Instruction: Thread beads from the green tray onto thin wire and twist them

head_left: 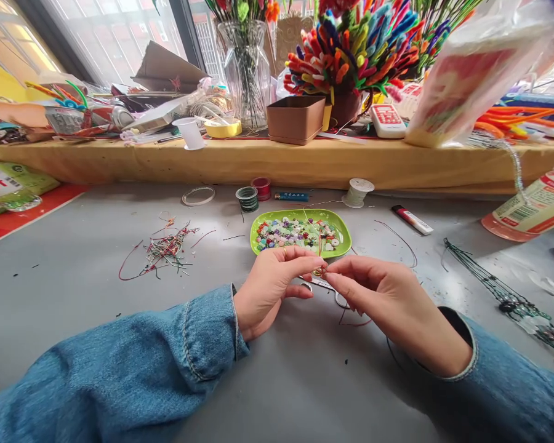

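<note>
Left hand (274, 283) and right hand (382, 289), I see, pinch a thin cord (324, 266) between their fingertips, near the green tray (339, 220).

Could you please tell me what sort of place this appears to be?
Probably a craft workspace: a green tray holds assorted beads, spools of cord stand beyond it, and colourful pipe cleaners are bunched on the ledge.

Beads (287, 234) in tray (346, 234), spools (247, 200) behind
</note>
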Tool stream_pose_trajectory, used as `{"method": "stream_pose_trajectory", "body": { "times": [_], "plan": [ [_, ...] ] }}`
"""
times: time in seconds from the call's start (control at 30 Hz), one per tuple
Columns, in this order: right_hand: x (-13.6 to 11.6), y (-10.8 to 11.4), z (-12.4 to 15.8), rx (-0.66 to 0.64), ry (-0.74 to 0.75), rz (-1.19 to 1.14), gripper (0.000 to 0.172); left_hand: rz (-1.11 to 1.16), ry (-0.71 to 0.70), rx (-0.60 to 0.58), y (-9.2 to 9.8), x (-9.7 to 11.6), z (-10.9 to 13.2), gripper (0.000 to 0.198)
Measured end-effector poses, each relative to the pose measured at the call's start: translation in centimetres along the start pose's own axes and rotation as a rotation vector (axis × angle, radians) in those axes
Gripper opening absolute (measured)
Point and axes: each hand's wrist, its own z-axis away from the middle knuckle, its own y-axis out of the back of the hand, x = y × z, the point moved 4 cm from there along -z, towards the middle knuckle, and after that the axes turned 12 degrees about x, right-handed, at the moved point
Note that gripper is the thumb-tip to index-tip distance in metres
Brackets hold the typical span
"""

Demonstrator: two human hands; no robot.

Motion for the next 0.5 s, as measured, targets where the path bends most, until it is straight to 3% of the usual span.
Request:
{"method": "stream_pose_trajectory", "body": {
  "times": [0.27,0.5],
  "plan": [
    [-0.47,-0.12,0.12,-0.021,0.077,0.026,0.020,0.094,0.101,0.013,0.12,-0.14,0.10,0.025],
    [-0.38,-0.29,0.27,-0.007,0.115,0.076,0.021,0.225,0.146,-0.039,-0.24,0.01,0.05,0.015]
  ]
}}
